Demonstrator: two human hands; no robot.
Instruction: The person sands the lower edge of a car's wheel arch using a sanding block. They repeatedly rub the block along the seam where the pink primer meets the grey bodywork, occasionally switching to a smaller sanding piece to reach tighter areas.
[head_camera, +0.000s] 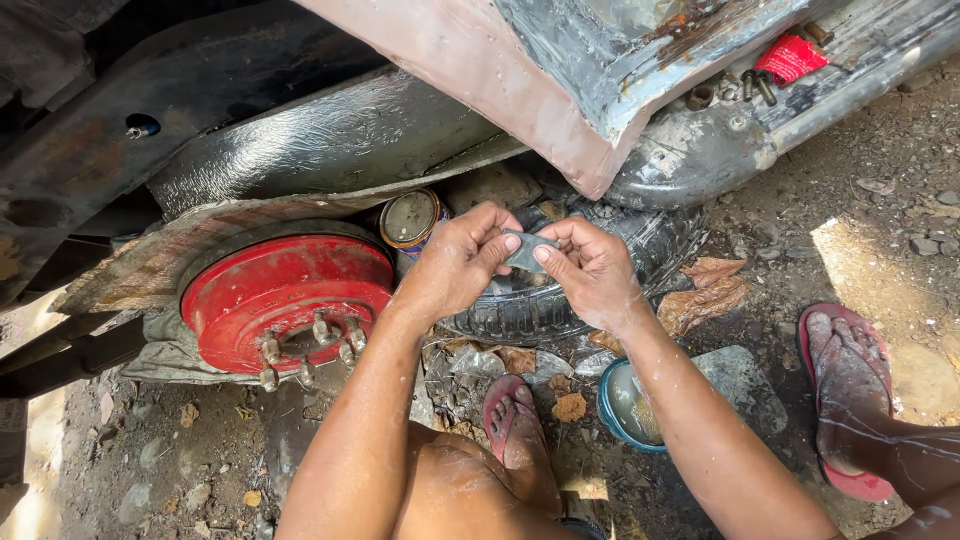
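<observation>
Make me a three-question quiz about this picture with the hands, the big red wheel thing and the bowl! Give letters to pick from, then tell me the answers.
1. Where is the blue bowl?
A. On the ground under the right forearm
B. On top of the red drum
C. On the car sill

2. What colour is the brake drum?
A. Green
B. Red
C. Yellow

3. How is the small grey piece held?
A. Lying on the dirt
B. In the left hand only
C. Pinched between both hands

Answers:
1 A, the bowl sits on the dirt below the forearm.
2 B, the drum is painted red.
3 C, the left hand and right hand both grip it.
</observation>
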